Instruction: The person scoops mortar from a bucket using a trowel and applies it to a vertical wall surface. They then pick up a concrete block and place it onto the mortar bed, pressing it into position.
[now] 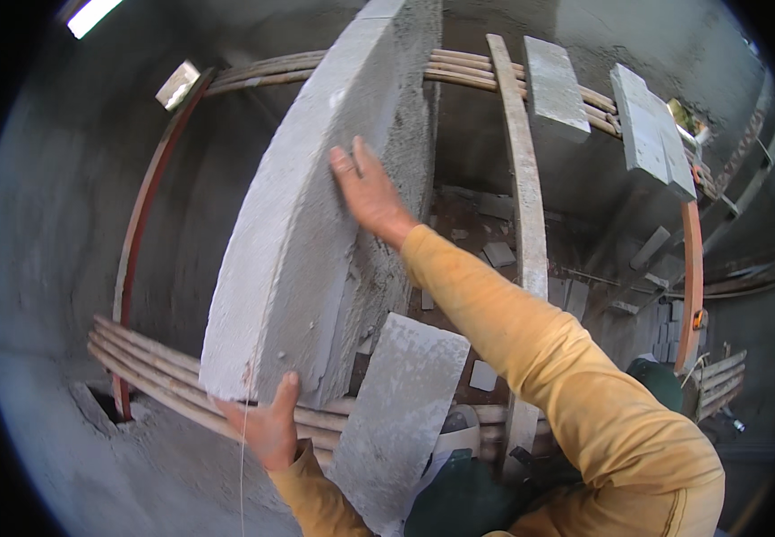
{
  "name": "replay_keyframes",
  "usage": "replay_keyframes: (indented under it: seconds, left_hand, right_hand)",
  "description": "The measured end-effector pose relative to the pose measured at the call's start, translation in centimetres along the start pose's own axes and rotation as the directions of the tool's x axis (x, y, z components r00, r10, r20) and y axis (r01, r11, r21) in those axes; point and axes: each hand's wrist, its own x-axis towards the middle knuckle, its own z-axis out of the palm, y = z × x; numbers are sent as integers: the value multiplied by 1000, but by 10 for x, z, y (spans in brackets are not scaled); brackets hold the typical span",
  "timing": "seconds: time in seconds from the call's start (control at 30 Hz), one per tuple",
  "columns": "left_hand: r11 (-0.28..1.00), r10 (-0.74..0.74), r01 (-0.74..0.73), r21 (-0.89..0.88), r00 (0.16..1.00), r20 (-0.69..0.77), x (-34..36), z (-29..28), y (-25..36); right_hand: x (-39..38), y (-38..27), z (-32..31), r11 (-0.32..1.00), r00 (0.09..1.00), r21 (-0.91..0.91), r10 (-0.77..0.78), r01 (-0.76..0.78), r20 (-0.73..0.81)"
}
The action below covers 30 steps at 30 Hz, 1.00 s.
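A long, pale grey aerated concrete block [253,268] lies along the top of a rough wall [383,242] of similar material, with mortar on its side. My right hand [371,192] is pressed flat against the block's right side, fingers stretched out. At the block's near end, my left hand [271,434] touches the lower corner with its thumb raised; its fingertips are partly hidden there. A thin string [243,465] hangs down past that hand and runs up along the block. Neither hand is wrapped round anything.
Scaffold poles [164,367] cross on both sides of the wall. A loose block [401,385] leans near my knees, beside a white bucket [461,436]. A wooden plank [526,206] spans the poles to the right. More blocks [556,85] rest on the far poles; rubble [498,254] litters the floor below.
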Motion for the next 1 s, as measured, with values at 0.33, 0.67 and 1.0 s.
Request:
replay_keyframes:
  seconds: [0.33, 0.67, 1.0]
  left_hand:
    - [998, 60, -59, -14, 996, 63, -12, -14, -50]
    - [855, -106, -42, 517, 961, 254, -36, 4, -132]
    - [812, 121, -256, 525, 953, 277, -17, 15, -139]
  right_hand:
    - [6, -23, -29, 986, 990, 129, 115, -104, -81]
    - [36, -75, -33, 975, 975, -106, 204, -195, 87]
    - [46, -73, -26, 971, 976, -158, 198, -181, 96]
